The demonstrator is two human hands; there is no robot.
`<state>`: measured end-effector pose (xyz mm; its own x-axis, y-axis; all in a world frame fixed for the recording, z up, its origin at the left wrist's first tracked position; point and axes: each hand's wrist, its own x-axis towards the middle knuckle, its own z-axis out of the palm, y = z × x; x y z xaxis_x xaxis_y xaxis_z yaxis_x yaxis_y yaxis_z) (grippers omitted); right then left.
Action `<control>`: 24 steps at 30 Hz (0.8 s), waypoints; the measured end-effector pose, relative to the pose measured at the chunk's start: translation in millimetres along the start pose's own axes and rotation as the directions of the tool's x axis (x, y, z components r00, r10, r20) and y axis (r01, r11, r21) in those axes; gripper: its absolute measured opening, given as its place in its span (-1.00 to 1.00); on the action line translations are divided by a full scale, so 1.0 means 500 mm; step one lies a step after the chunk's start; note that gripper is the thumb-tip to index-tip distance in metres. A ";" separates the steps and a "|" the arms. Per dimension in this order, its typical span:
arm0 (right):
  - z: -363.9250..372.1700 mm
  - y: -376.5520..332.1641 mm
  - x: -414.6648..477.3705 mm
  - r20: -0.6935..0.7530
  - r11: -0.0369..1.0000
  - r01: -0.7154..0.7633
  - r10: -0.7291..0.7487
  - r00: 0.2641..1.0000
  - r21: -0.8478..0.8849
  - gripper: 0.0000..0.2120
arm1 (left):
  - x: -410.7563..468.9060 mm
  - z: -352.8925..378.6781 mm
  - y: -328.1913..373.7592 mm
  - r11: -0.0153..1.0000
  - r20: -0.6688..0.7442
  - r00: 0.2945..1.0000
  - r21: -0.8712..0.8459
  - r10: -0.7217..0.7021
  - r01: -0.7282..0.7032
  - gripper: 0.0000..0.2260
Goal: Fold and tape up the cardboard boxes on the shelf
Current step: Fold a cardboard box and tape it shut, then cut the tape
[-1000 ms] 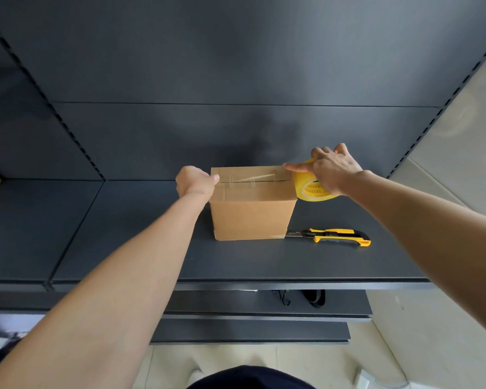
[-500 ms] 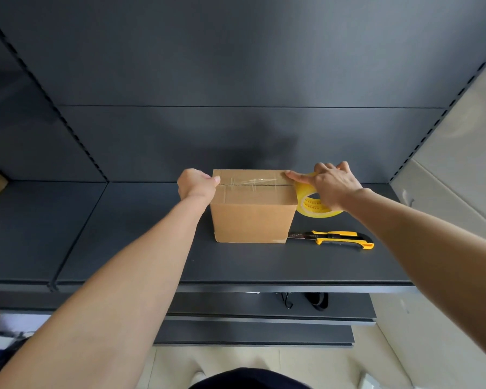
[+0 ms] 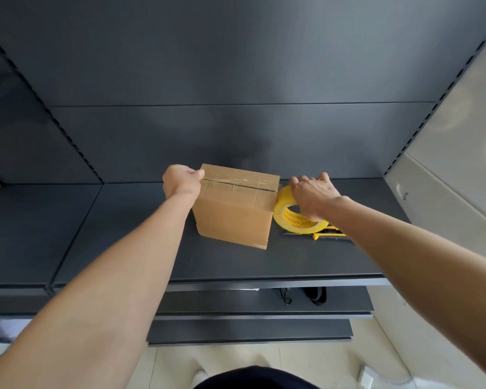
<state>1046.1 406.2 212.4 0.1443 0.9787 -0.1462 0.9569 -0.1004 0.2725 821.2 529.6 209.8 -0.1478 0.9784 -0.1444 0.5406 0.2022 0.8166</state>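
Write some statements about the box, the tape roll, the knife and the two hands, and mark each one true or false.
1. The cardboard box stands on the shelf with its top flaps closed. True.
2. The tape roll in the right hand is blue. False: it is yellow.
3. The left hand grips the box's upper left edge. True.
4. The utility knife lies on top of the box. False: it lies on the shelf, right of the box, partly hidden by the roll.
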 end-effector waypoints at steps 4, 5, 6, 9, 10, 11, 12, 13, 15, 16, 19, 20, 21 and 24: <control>-0.006 -0.025 -0.003 0.007 0.999 0.014 -0.013 1.000 -0.042 -0.67 | -0.009 0.003 0.003 0.998 -0.034 0.999 0.068 0.011 -0.009 -0.84; -0.007 -0.029 -0.003 0.007 0.999 0.011 -0.011 1.000 -0.050 -0.67 | -0.014 0.005 0.005 0.996 -0.035 0.999 0.090 0.017 -0.013 -0.82; -0.007 -0.033 -0.002 0.005 0.998 0.010 -0.010 1.000 -0.057 -0.67 | -0.019 0.007 0.006 0.994 -0.026 0.999 0.110 0.027 -0.024 -0.80; -0.007 -0.040 0.000 -0.014 0.998 0.011 -0.011 1.000 -0.067 -0.69 | -0.032 0.015 -0.002 0.990 0.041 0.997 0.121 0.073 -0.077 -0.71; -0.008 -0.043 0.000 -0.018 0.998 0.010 -0.011 1.000 -0.066 -0.70 | -0.035 0.016 -0.003 0.989 0.062 0.995 0.124 0.073 -0.080 -0.67; -0.008 -0.045 0.000 -0.020 0.998 0.009 -0.011 1.000 -0.066 -0.71 | -0.036 0.018 -0.001 0.988 0.077 0.995 0.135 0.067 -0.077 -0.62; -0.008 -0.048 -0.001 -0.020 0.998 0.009 -0.010 1.000 -0.066 -0.71 | -0.037 0.019 0.001 0.985 0.087 0.995 0.155 0.059 -0.072 -0.57; -0.008 -0.050 -0.001 -0.023 0.998 0.006 -0.008 1.000 -0.064 -0.72 | -0.036 0.020 0.005 0.981 0.092 0.994 0.180 0.054 -0.069 -0.54; -0.008 -0.053 -0.002 -0.022 0.998 -0.001 0.000 1.000 -0.061 -0.72 | -0.034 0.024 0.011 0.973 0.095 0.995 0.223 0.042 -0.063 -0.48; -0.008 -0.055 -0.003 -0.018 0.998 -0.005 0.004 1.000 -0.059 -0.72 | -0.032 0.026 0.012 0.970 0.097 0.995 0.235 0.034 -0.056 -0.45; -0.011 -0.061 -0.002 -0.011 0.998 -0.006 0.006 1.000 -0.070 -0.71 | -0.031 0.035 0.011 0.963 0.101 0.995 0.268 0.012 -0.039 -0.29; -0.012 -0.063 -0.002 -0.014 0.997 -0.005 0.004 1.000 -0.077 -0.72 | -0.032 0.038 0.011 0.955 0.097 0.995 0.295 0.014 -0.042 -0.23; -0.014 -0.064 -0.001 -0.014 0.997 -0.004 0.003 1.000 -0.083 -0.72 | -0.034 0.041 0.012 0.944 0.089 0.996 0.326 0.017 -0.046 -0.18; -0.017 -0.068 0.000 -0.009 0.996 -0.002 0.001 1.000 -0.092 -0.73 | -0.035 0.045 0.013 0.910 0.066 0.998 0.411 0.023 -0.048 -0.10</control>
<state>1011.3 411.0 211.2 0.1431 0.9802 -0.1371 0.9294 -0.0854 0.3590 846.0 514.7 205.1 -0.0805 0.9834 -0.1624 0.8398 0.1547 0.5204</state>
